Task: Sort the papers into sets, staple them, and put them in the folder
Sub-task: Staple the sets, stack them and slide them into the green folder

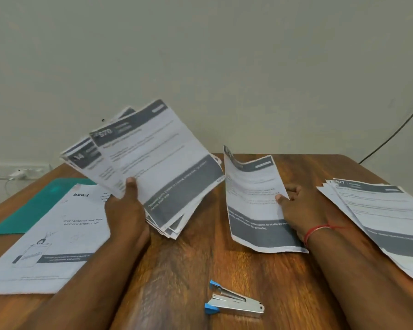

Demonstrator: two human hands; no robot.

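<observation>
l hand [125,207] raised, thumb on top, gripping paper stack [157,158]. r hand [303,210] pinches one sheet [250,186]. both forearms fwd.

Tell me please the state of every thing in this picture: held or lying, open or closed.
left hand, grips the fanned stack, lifted off the table
right hand, pinches a single sheet, raised and curled
pile, lies fanned on the table at right
stapler, lies untouched, hinged open
green folder, lies flat, partly under the blinkit sheet
</observation>
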